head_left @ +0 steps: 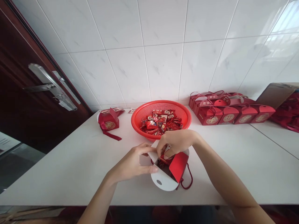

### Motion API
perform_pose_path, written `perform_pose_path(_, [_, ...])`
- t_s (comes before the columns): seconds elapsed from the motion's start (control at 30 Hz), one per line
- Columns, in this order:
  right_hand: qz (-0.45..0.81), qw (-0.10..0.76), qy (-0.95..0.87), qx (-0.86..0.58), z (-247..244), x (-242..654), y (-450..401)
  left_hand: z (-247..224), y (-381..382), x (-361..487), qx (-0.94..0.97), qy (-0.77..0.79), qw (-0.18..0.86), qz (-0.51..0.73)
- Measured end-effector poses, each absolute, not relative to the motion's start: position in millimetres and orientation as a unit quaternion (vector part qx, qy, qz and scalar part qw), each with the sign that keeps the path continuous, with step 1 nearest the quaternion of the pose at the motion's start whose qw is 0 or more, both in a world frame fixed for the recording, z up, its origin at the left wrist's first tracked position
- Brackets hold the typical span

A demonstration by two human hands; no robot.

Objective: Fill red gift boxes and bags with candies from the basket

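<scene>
An opened red gift box (178, 166) with white inner flaps stands on the white table near its front edge, a dark red cord beside its right side. My left hand (137, 161) grips the box's left side, thumb on the near flap and fingers on the far one. Over the opening, my right hand (174, 143) reaches in with bent fingers on a red wrapped packet (167, 158). The box's inside is partly hidden by that hand. Just behind is a red plastic basket (137, 123) with many red wrapped candies (163, 119).
Several closed red boxes (229, 116) stand in rows at the back right, beside a cardboard box (277, 93) with red items. Another red box (109, 121) with a ribbon sits back left. A tiled wall (163, 68) runs behind the table (70, 165); a door (23, 77) is at left.
</scene>
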State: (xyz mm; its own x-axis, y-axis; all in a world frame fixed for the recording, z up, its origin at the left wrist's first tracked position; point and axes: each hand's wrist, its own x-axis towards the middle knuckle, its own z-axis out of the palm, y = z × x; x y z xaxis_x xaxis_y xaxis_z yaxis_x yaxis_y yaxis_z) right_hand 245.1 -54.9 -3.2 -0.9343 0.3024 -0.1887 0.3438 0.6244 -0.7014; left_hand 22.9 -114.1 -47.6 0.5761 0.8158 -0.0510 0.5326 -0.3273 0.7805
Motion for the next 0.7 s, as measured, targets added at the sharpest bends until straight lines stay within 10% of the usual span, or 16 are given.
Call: perform_pose_path(0.7, [-0.366, -0.021, 0.897, 0.248, 25, 281, -76, -45, -137, 18, 0.813, 0.452, 0.252, 0.268])
